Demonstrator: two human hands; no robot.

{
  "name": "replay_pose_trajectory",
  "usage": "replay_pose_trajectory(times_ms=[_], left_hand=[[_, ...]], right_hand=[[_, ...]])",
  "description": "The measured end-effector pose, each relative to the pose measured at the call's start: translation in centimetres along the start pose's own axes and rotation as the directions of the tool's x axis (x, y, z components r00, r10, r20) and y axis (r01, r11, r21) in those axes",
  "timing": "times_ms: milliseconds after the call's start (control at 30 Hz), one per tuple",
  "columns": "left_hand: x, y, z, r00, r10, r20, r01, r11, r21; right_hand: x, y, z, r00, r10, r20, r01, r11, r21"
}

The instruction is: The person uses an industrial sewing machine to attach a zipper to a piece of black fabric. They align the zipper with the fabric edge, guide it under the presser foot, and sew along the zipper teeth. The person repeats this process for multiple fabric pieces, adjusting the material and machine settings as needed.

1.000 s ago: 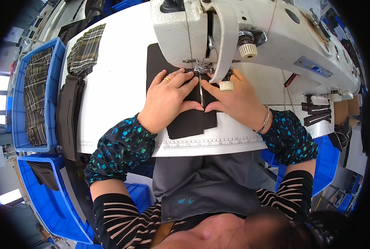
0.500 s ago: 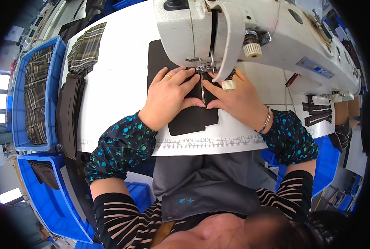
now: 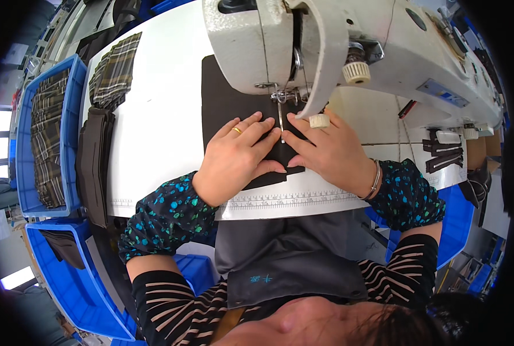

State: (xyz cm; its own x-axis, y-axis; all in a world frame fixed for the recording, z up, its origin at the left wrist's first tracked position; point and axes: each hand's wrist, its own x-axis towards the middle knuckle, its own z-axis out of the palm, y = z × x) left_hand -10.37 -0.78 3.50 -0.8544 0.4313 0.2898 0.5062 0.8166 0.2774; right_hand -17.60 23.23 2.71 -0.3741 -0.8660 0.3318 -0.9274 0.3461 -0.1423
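A dark fabric piece (image 3: pixel 222 92) lies on the white table under the sewing machine's presser foot (image 3: pixel 283 97), with a narrow metal zipper (image 3: pixel 281 118) running down from the foot. My left hand (image 3: pixel 237 158) rests open on the fabric left of the zipper, fingers spread. My right hand (image 3: pixel 332 153) rests open on it to the right, fingertips beside the zipper and some fingers partly hidden by the machine's white knob (image 3: pixel 320 120). Both thumbs point inward near the fabric's lower part.
Plaid pieces (image 3: pixel 113 69) and dark pieces (image 3: pixel 94 167) are stacked at left beside a blue bin (image 3: pixel 72 132) of plaid fabric. Another blue bin (image 3: pixel 78 294) stands lower left. The machine body (image 3: pixel 401 57) spans the upper right, over short dark strips (image 3: pixel 441 155) and a red-black tool (image 3: pixel 405 109).
Both hands have slid toward me, away from the presser foot, uncovering more fabric below the foot. The metal zipper still lies between them.
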Motion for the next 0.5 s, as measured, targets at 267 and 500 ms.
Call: replay_pose_trajectory(times_ms=[267, 500], left_hand=[[0.5, -0.4, -0.2, 1.000, -0.010, 0.004, 0.010, 0.999, 0.034], [1.5, -1.9, 0.5, 0.999, -0.036, -0.024, 0.038, 0.996, 0.078]], right_hand=[[0.1, 0.2, 0.8, 0.999, 0.009, -0.033, -0.009, 1.000, -0.020], [1.2, 1.9, 0.9, 0.997, 0.020, -0.077, -0.021, 1.000, -0.020]])
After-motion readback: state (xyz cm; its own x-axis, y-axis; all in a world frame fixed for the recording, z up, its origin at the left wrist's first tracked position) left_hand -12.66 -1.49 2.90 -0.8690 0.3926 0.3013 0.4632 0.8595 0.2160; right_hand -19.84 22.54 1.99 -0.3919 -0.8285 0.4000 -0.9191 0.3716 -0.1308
